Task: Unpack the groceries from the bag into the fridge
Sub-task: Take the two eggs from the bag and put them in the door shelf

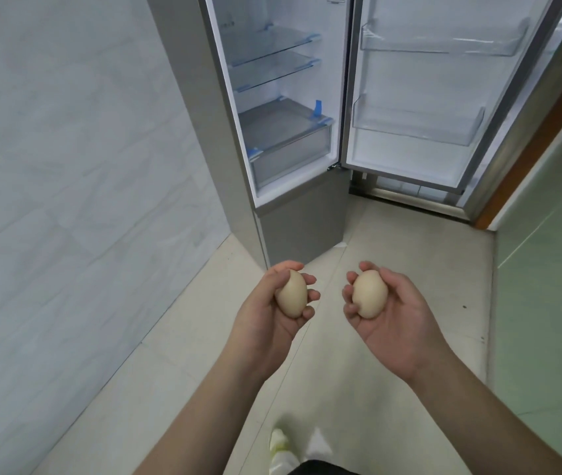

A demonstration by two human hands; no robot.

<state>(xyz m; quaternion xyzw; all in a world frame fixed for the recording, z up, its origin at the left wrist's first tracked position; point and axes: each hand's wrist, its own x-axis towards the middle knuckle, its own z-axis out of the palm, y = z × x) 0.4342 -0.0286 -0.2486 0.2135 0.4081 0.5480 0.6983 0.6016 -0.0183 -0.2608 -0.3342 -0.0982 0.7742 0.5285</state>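
My left hand (265, 323) cups a pale beige egg (291, 293), palm up, fingers curled around it. My right hand (399, 320) holds a second beige egg (369, 293) the same way. Both hands hover side by side over the floor, a short way in front of the grey fridge (224, 138). Its upper door (420, 90) stands swung open to the right. Inside are two bare glass shelves (272, 46) and a clear drawer (289, 145) at the bottom. The door carries two clear bins (440, 39), with nothing visible in them. No grocery bag is in view.
A white tiled wall (67, 166) runs along the left. Pale green cabinets (546, 269) stand on the right behind a brown door frame (533, 159). Beige floor tiles (204, 371) lie between. My foot in a white shoe (279, 447) shows at the bottom edge.
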